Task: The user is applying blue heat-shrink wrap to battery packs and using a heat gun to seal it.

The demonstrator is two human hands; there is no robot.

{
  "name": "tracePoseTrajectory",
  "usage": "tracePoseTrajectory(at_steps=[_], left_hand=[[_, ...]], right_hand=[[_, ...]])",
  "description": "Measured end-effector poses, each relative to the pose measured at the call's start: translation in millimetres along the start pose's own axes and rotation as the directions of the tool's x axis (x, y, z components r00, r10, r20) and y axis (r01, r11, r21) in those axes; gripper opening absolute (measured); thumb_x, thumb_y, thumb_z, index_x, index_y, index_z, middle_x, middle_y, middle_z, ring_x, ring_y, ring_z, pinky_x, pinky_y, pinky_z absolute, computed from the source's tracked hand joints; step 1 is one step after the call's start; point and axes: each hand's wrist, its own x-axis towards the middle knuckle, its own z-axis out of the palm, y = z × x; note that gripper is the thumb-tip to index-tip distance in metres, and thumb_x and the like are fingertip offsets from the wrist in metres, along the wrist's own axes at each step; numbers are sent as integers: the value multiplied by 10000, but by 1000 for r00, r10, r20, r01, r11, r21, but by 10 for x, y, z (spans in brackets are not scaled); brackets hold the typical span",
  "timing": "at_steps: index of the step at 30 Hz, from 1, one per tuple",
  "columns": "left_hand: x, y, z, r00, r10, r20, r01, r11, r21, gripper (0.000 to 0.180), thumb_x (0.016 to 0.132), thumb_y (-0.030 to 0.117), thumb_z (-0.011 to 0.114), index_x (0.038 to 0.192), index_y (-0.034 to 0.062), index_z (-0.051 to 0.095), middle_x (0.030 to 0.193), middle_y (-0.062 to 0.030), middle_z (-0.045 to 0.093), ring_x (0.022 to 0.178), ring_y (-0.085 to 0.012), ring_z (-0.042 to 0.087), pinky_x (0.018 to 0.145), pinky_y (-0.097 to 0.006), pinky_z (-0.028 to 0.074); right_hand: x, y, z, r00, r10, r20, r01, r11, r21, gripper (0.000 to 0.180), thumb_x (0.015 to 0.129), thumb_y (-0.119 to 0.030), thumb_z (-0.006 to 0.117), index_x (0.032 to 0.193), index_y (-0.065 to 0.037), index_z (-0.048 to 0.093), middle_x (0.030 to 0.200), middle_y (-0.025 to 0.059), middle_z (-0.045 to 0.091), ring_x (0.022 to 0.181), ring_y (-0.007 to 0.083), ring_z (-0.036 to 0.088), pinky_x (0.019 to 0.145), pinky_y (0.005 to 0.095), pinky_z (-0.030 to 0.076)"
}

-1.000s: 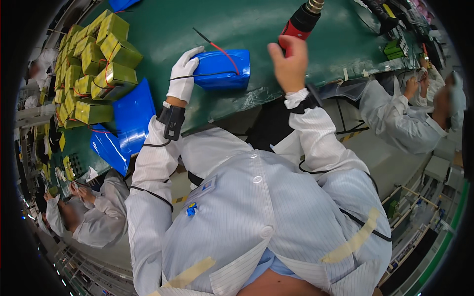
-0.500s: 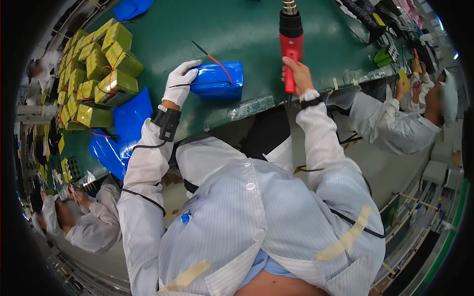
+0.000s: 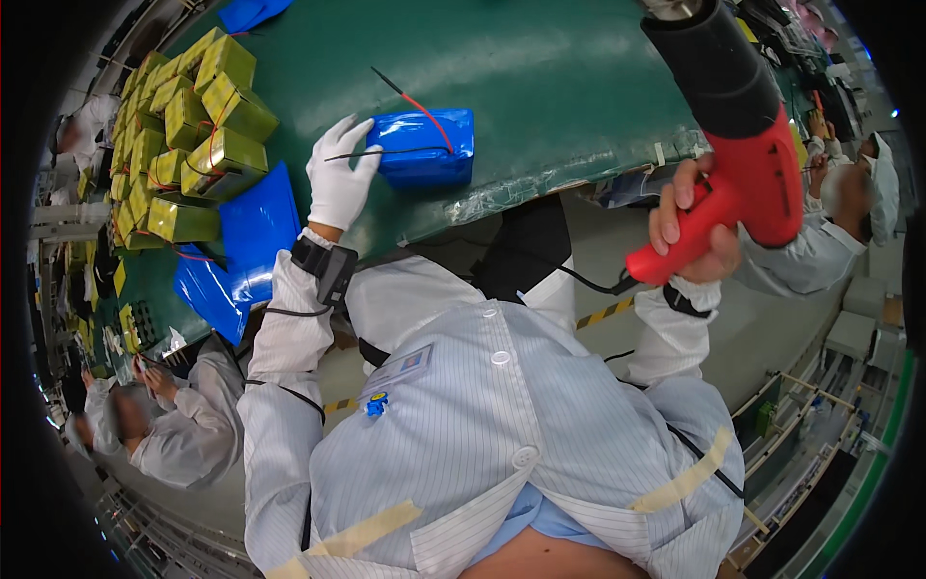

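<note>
My right hand (image 3: 693,220) is bare and wrapped round the handle of a red and black heat gun (image 3: 738,174), raised above the table's front edge at the right. Its metal nozzle (image 3: 672,8) points toward the far side, and a black cord hangs from the handle. A blue-wrapped battery pack (image 3: 421,162) lies on the green table, with a red wire and a black wire coming out of its wrap. Beside the pack's left end is my left hand (image 3: 338,176), white-gloved, its fingers and thumb apart. The black wire's end crosses in front of this glove; contact with the pack is unclear.
Several yellow-green battery packs (image 3: 224,159) are piled on the left of the green table (image 3: 550,72). Blue wrap sleeves (image 3: 258,232) lie in front of them, and another blue piece (image 3: 253,13) lies farther back. People in white coats work at both sides.
My right hand has swung the heat gun rightward and up closer to the camera. My left hand has drawn back slightly to the left, and its fingers have loosened from the battery pack.
</note>
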Motion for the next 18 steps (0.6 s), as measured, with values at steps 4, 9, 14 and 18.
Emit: tracePoseTrajectory(at_steps=[4,9,14,18], left_hand=[[68,398,-81,965,233,118,-256,933,253,502,770,331,794,1237,179,689,1368,-76,587,1285,-299,511,1073,-455,355],[330,538,140,920,341,194,-327,939,-102,252,757,208,813,984,111,764,1092,-62,706,1038,-283,645,913,-407,498],[422,606,172,919,140,368,11,925,-380,55,898,62,695,933,29,723,982,-52,695,952,-178,663,872,-306,513],[442,574,201,890,57,453,269,737,-620,51,941,58,664,956,12,682,979,-37,684,978,-152,654,892,-300,509]], right_hand=[[-87,-135,235,998,50,39,-44,991,-127,622,855,-212,744,1300,-16,355,1109,135,441,803,226,587,621,373,565],[-390,-167,386,996,44,-72,-59,976,-211,600,887,-300,723,1262,-5,359,1119,143,436,838,228,588,630,368,568],[-683,-290,591,954,23,-300,-158,887,-433,617,861,-343,727,1216,23,379,1100,150,450,793,214,605,612,327,569],[-871,-404,695,897,31,-440,-324,722,-611,634,798,-327,765,1196,51,447,1037,148,521,714,197,621,575,314,547]])
